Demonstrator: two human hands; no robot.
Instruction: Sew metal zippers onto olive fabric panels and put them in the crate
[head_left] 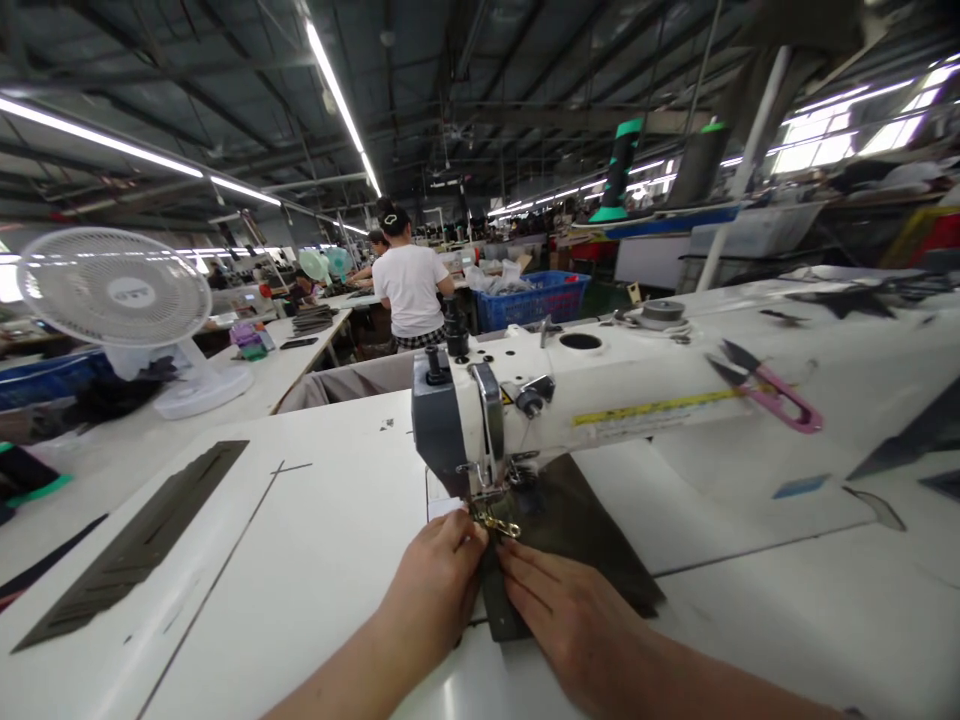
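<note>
A white sewing machine's head [457, 420] stands over a dark olive-brown fabric piece [592, 535] on the white tabletop. Just in front of the presser foot, my left hand [439, 570] is closed in a pinch at the fabric's left edge; what its fingertips hold is hidden. A small white piece [448, 507] shows beside those fingertips. My right hand [574, 615] lies on the fabric with its fingers stretched out, the tips near the needle area. Between both hands' fingertips and the presser foot sits a gold-coloured metal piece [499, 525].
A long dark fabric strip [135, 540] lies on the left of the table. Pink-handled scissors [772, 390] rest on the machine arm. A white fan [120, 300] stands back left. Beyond the machine are a person [409, 285] with their back turned and a blue crate [532, 300].
</note>
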